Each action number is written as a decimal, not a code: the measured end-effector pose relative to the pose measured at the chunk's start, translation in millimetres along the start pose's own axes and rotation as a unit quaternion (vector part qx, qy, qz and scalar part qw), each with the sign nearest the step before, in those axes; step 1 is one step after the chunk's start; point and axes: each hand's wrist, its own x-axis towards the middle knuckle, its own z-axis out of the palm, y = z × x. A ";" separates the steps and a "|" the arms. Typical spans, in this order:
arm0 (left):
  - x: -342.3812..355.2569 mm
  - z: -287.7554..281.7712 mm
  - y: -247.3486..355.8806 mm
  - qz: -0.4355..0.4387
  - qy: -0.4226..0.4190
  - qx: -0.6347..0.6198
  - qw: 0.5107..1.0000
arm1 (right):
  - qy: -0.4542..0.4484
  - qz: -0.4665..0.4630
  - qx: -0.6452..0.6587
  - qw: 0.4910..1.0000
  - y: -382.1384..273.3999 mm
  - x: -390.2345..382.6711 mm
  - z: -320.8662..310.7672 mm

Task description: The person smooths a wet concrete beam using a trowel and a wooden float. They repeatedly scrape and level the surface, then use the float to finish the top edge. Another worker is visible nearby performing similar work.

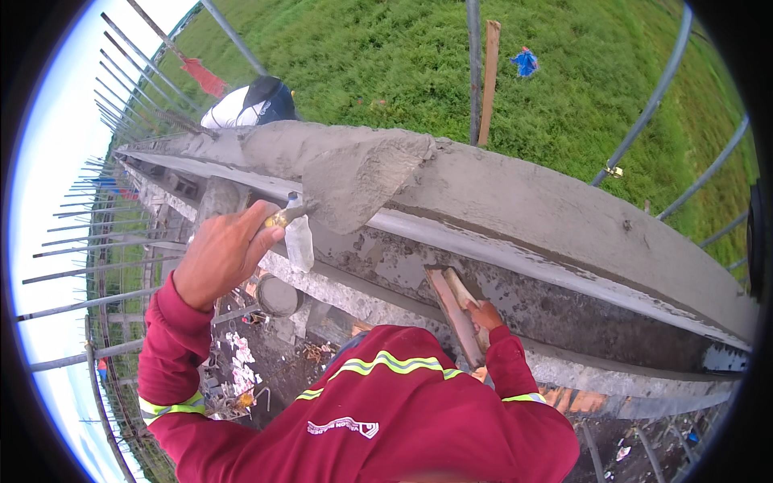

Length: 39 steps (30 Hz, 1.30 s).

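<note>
My left hand [227, 248] is closed round the handle of a trowel [299, 211]. Its blade, coated with wet grey mortar, lies against the top edge of a long parapet wall [555, 193]. My right hand [483, 315] grips a wooden float [452, 304] by its bar, low over the wet, dark channel [394, 258] along the near side of the wall. Fresh mortar [282, 153] is spread along the wall top to the left of the blade. A clear plastic bottle [299, 243] shows just below the trowel handle.
Another person [251, 105] bends beyond the wall at the far left. Metal poles [473, 72] and a wooden plank [489, 84] rise on the far side. A round bucket of mortar [279, 295] stands below my left arm, near scattered debris [241, 362]. Bars [93, 274] jut out at left.
</note>
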 end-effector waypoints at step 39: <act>204.4 24.3 -131.6 0.285 -0.029 0.030 0.958 | 0.118 0.101 0.080 0.985 -8.7 -36.8 20.8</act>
